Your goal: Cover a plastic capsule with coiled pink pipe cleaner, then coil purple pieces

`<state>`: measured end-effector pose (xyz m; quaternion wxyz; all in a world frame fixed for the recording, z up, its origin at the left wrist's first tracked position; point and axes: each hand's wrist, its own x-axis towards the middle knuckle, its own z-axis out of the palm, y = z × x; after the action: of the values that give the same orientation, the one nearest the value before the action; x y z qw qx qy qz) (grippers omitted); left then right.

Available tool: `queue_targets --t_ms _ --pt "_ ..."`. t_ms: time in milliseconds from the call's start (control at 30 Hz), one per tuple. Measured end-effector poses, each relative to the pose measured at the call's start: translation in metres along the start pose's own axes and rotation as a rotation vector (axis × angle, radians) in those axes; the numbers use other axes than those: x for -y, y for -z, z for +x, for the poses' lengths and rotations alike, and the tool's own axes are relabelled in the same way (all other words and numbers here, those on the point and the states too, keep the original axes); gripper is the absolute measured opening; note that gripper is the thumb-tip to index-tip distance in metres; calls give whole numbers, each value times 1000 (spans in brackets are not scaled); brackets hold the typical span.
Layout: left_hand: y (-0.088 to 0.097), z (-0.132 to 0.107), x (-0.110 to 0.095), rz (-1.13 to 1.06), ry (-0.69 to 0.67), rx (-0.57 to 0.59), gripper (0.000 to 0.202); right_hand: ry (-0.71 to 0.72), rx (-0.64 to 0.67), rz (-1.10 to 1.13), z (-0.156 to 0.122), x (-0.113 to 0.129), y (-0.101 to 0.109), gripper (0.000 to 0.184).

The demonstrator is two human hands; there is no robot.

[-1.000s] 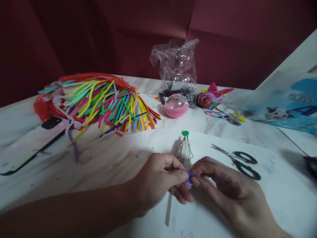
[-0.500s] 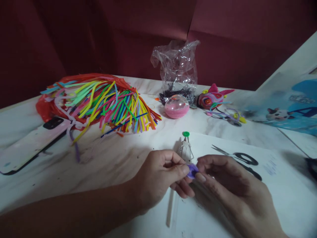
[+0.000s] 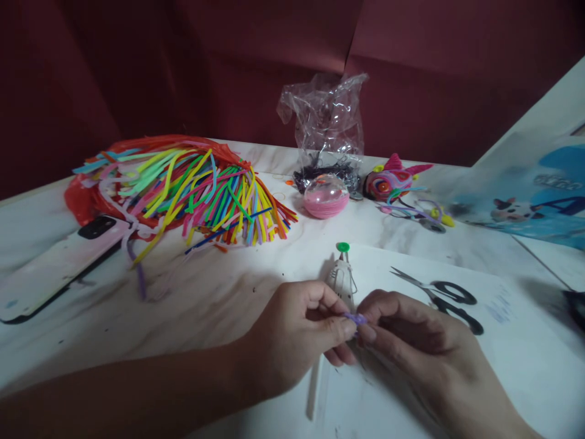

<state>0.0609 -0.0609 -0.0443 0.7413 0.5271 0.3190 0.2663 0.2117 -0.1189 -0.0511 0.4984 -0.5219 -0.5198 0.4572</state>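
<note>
Between both hands is a small purple pipe-cleaner coil [image 3: 355, 318], seen nearly edge-on and partly covered by fingertips. My left hand [image 3: 311, 329] pinches its left side with thumb and forefinger. From the right, my right hand [image 3: 411, 341] grips the other side with thumb and fingertips. Just beyond them lies a white glue gun [image 3: 340, 277], its rear hidden behind the hands. A green disc [image 3: 342, 247] is at its front end. Close to my right hand rest scissors [image 3: 439, 296] with black handles, blades pointing to the upper left.
A red bag of colourful pipe cleaners [image 3: 219, 195] lies at back left, beside a phone [image 3: 59, 268]. Behind the hands stand a clear plastic bag [image 3: 329, 116], a half-pink clear ball [image 3: 326, 198] and a colourful fish-like craft [image 3: 390, 182]. White paper [image 3: 516, 360] lies under the scissors.
The purple coil has turned from showing its face to nearly edge-on. Both hands have shifted slightly, still pinching it. Other things have stayed put.
</note>
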Motion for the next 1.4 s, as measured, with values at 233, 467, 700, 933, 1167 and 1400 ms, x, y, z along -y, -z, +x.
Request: queue_targets --t_ms 233,467,700,933,1167,1400 --pt "-2 -1 -3 2 17 -11 10 -39 -55 161 0 -1 -3 19" --pt "-2 1 -6 -116 49 -40 10 -108 -90 263 1 3 -3 19" --pt "-3 0 -8 -274 110 -29 14 -129 -97 373 3 6 -3 21" --pt "-1 2 -1 -164 110 33 11 -148 57 336 2 4 -4 18" --pt "-1 2 -6 -27 109 -20 10 -124 14 338 2 4 0 18" --pt "-4 0 -6 -151 160 -38 12 -74 123 516 4 2 4 7"
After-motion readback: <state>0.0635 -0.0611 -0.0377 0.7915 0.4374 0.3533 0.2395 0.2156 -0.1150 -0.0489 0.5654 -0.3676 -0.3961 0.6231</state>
